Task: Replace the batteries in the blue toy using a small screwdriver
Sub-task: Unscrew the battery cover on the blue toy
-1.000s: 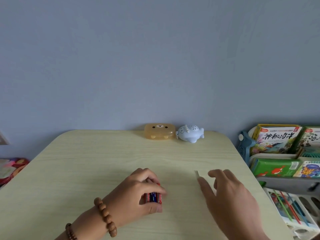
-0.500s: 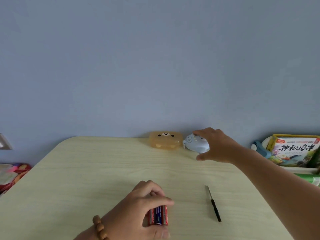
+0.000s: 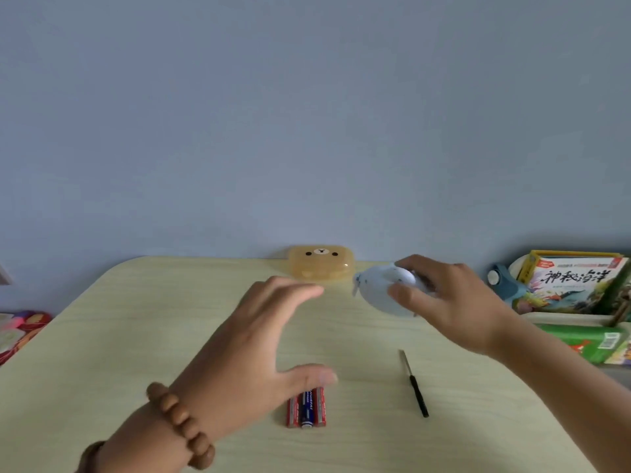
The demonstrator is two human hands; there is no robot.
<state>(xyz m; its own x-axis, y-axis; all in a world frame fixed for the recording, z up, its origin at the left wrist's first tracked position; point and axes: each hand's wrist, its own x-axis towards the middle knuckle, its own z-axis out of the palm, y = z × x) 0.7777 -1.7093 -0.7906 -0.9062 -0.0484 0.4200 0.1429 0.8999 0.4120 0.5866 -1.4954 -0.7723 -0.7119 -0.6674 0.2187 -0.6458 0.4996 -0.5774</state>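
My right hand (image 3: pixel 447 302) grips the pale blue toy (image 3: pixel 379 291) and holds it above the far part of the table, tilted. My left hand (image 3: pixel 252 343) hovers open over the middle of the table, fingers spread, holding nothing. Just below its thumb lie three batteries (image 3: pixel 306 407) side by side, two red and one dark blue. The small screwdriver (image 3: pixel 415 384), with a black handle and a thin metal shaft, lies on the table to the right of the batteries.
A translucent orange bear-face box (image 3: pixel 321 266) sits at the far edge of the light wooden table (image 3: pixel 136 336), against the wall. Books and boxes (image 3: pixel 577 281) fill a rack off the right edge. Colourful items (image 3: pixel 20 329) lie off the left edge.
My left hand has let go of the batteries and risen open above them. My right hand has lifted the blue toy from beside the orange box and brought it nearer.
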